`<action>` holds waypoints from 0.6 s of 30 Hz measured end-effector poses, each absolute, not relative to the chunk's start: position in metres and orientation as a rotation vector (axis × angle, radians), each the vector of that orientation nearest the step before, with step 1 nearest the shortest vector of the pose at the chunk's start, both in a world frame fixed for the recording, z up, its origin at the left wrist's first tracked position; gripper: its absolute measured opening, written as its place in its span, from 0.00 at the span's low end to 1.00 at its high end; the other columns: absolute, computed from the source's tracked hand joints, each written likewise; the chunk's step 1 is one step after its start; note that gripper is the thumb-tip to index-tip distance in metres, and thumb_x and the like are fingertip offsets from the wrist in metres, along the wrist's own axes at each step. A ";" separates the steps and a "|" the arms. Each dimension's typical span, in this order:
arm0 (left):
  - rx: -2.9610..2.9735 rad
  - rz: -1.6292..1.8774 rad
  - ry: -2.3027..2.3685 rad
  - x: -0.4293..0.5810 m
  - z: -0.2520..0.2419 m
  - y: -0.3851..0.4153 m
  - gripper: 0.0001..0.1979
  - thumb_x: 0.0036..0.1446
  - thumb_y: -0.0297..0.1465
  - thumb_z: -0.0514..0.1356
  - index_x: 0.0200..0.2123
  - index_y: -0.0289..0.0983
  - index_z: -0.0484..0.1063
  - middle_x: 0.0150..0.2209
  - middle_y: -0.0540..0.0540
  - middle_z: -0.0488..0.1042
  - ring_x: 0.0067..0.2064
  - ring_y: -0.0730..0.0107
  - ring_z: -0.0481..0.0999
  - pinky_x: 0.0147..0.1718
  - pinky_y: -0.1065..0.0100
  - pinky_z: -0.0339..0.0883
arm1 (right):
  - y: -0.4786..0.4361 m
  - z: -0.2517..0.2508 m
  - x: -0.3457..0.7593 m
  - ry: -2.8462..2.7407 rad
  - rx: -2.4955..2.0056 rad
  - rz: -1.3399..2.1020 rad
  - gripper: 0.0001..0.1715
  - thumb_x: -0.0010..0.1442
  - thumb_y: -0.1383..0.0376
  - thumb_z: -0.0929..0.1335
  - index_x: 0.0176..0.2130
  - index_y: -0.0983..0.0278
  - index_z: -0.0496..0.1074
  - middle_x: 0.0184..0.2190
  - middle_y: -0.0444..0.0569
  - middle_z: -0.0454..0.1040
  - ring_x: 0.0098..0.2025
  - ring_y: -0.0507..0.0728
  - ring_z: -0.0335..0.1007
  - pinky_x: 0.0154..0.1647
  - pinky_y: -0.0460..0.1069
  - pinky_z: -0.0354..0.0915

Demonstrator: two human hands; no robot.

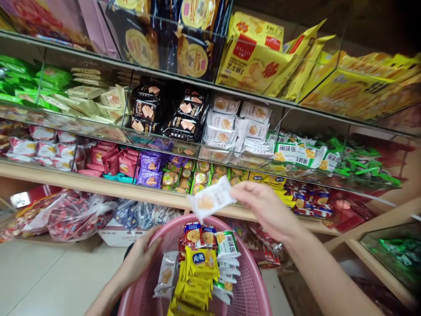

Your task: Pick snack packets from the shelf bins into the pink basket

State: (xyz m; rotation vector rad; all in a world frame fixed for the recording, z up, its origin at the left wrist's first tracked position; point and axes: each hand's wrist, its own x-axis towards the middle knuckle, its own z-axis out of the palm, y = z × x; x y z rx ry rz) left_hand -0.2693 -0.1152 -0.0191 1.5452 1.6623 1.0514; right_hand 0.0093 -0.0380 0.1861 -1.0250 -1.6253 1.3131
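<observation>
A small white snack packet (213, 198) with a biscuit picture is pinched by one end in my right hand (258, 202), above the far rim of a pink plastic basket (251, 272). My left hand (141, 254) is wrapped round the basket's left rim. Inside the basket lie yellow packets (199, 270), red packets (194, 236), green-and-white packets (227, 245) and grey-white packets (166, 274), stacked in groups.
Glass-fronted shelves ahead hold white packets (222, 123), black packets (186, 116), green-and-white packets (296, 151) and purple packets (149, 169). Large yellow bags (250, 55) stand higher up. Bagged goods (79, 215) lie under the wooden ledge (108, 188), above the tiled floor (36, 276).
</observation>
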 end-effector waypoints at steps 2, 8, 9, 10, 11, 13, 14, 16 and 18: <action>1.527 1.038 1.643 -0.268 -0.018 -0.116 0.26 0.60 0.42 0.50 0.53 0.30 0.67 0.53 0.35 0.73 0.54 0.52 0.71 0.55 0.55 0.62 | -0.045 0.156 -0.008 -1.848 -1.055 1.408 0.08 0.51 0.61 0.70 0.28 0.64 0.75 0.25 0.44 0.73 0.27 0.49 0.63 0.29 0.45 0.60; 1.509 1.050 1.639 -0.265 -0.013 -0.117 0.24 0.59 0.42 0.52 0.52 0.32 0.68 0.52 0.38 0.74 0.54 0.54 0.71 0.54 0.59 0.63 | -0.049 0.083 -0.057 -2.359 -0.968 1.338 0.07 0.51 0.70 0.65 0.25 0.66 0.73 0.23 0.43 0.72 0.26 0.49 0.62 0.26 0.44 0.55; 1.510 1.057 1.644 -0.265 -0.012 -0.118 0.24 0.59 0.41 0.52 0.52 0.32 0.69 0.52 0.38 0.74 0.55 0.54 0.71 0.54 0.60 0.63 | -0.048 0.076 -0.063 -2.433 -0.967 1.302 0.07 0.50 0.71 0.65 0.24 0.67 0.73 0.22 0.42 0.71 0.25 0.48 0.61 0.25 0.43 0.54; 1.513 1.063 1.645 -0.265 -0.011 -0.118 0.24 0.59 0.41 0.52 0.52 0.32 0.69 0.52 0.38 0.75 0.55 0.54 0.71 0.54 0.60 0.63 | -0.048 0.071 -0.068 -2.503 -0.959 1.275 0.07 0.50 0.71 0.65 0.24 0.67 0.72 0.21 0.41 0.69 0.25 0.48 0.60 0.25 0.43 0.53; 1.518 1.067 1.641 -0.264 -0.010 -0.118 0.24 0.59 0.41 0.52 0.52 0.32 0.69 0.51 0.39 0.75 0.54 0.54 0.71 0.54 0.61 0.63 | -0.047 0.066 -0.073 -2.561 -0.942 1.259 0.07 0.49 0.72 0.65 0.24 0.67 0.72 0.20 0.40 0.68 0.24 0.48 0.59 0.24 0.43 0.52; 1.527 1.074 1.624 -0.264 -0.009 -0.118 0.23 0.60 0.41 0.51 0.52 0.33 0.69 0.50 0.40 0.76 0.54 0.55 0.72 0.52 0.62 0.65 | -0.045 0.061 -0.080 -2.643 -0.885 1.260 0.07 0.48 0.73 0.64 0.22 0.67 0.70 0.17 0.38 0.63 0.23 0.47 0.56 0.23 0.43 0.51; 1.529 1.077 1.618 -0.264 -0.009 -0.118 0.23 0.60 0.41 0.51 0.52 0.32 0.69 0.49 0.40 0.76 0.53 0.55 0.72 0.52 0.62 0.65 | -0.044 0.058 -0.084 -2.671 -0.857 1.273 0.07 0.47 0.73 0.64 0.21 0.67 0.69 0.17 0.37 0.61 0.22 0.46 0.54 0.22 0.43 0.50; 1.528 1.087 1.609 -0.264 -0.010 -0.118 0.23 0.61 0.40 0.51 0.53 0.32 0.69 0.49 0.40 0.77 0.52 0.55 0.74 0.50 0.62 0.66 | -0.039 0.053 -0.090 -2.741 -0.810 1.283 0.08 0.48 0.73 0.64 0.20 0.66 0.68 0.16 0.37 0.59 0.21 0.46 0.53 0.21 0.43 0.49; 1.527 1.096 1.602 -0.264 -0.010 -0.118 0.23 0.61 0.40 0.50 0.54 0.33 0.69 0.48 0.40 0.77 0.51 0.55 0.74 0.50 0.61 0.67 | -0.035 0.048 -0.095 -2.810 -0.788 1.283 0.07 0.48 0.71 0.65 0.21 0.66 0.69 0.17 0.37 0.61 0.21 0.46 0.54 0.21 0.43 0.50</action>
